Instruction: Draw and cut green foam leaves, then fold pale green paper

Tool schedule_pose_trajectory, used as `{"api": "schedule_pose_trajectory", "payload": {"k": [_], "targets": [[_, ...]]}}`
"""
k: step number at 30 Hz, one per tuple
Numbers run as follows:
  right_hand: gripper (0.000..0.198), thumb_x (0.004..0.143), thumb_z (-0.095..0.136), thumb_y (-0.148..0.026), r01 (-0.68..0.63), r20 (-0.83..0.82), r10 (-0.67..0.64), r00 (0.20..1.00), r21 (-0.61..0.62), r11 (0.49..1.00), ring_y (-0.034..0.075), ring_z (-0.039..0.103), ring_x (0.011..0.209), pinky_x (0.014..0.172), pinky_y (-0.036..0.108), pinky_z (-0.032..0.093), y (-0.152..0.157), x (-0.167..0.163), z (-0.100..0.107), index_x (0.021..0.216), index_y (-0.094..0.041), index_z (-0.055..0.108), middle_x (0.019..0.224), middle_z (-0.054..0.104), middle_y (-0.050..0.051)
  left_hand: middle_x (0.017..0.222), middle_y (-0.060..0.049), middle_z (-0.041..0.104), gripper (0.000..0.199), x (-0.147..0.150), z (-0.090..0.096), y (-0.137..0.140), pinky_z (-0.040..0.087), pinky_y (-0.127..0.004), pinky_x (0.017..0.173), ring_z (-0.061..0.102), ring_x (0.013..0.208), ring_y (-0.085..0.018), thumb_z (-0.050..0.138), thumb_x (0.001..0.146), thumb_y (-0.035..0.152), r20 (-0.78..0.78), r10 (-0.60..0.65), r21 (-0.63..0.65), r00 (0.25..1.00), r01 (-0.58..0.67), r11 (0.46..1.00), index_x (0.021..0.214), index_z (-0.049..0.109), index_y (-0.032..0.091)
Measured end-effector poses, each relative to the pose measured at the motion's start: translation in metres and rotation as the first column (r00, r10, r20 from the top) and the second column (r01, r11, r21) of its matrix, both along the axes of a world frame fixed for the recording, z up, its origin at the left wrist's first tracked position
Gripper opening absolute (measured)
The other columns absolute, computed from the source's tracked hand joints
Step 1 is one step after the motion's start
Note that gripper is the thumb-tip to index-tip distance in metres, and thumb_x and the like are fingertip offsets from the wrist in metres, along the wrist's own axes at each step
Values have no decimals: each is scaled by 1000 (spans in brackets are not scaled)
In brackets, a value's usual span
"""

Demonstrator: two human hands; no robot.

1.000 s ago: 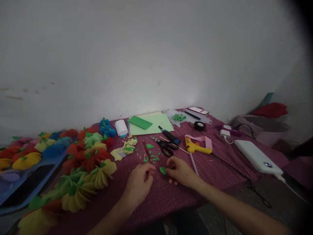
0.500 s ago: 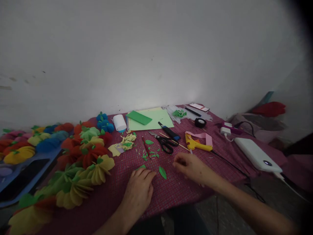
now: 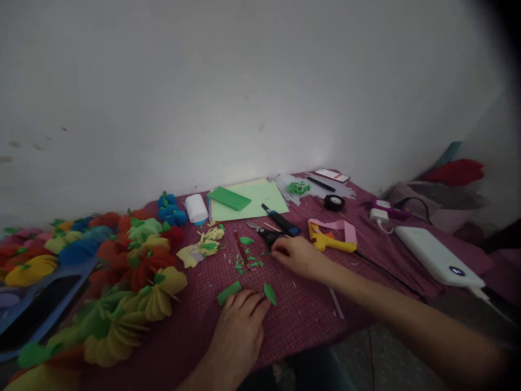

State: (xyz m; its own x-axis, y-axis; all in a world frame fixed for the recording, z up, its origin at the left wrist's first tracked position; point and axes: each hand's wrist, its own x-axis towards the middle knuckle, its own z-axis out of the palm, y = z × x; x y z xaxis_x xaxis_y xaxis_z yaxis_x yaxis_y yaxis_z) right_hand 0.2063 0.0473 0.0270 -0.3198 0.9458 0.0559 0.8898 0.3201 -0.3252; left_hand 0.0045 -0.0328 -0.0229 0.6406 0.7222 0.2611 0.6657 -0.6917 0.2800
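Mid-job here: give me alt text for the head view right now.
A person's right hand is at the black-handled metal scissors, while the left hand lies palm-down on a maroon checked tablecloth by a green paper piece and a green leaf-shaped cutout. Colourful pleated ornaments crowd the left side.

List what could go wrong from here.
The right hand is at the handles of the scissors, so a finger might get nicked. The left hand lies close to a green leaf and could crease it. The cord of the glue gun runs near the right forearm, which might snag it.
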Motion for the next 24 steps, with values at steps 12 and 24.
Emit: {"api": "schedule_pose_trajectory", "payload": {"k": [12,24], "targets": [[46,66,63,-40,23,103,2,995,-240,971,31,65,91,71,35,50,61,-82,-9,98,-7,69,97,69,21,78,-5,63,28,-7,-8,4,43,-39,73,55,78,-23,41,76,5,103,43,86,994,-52,995,86,64,18],[13,70,47,-20,-46,-376,-73,924,-298,954,12,53,55,50,20,40,-6,41,49,68,-16,59,60,59,0,78,-5,63,26,-6,-10,6,42,-39,72,55,77,-22,41,78,7,143,21,147,989,-42,988,85,63,18]]}}
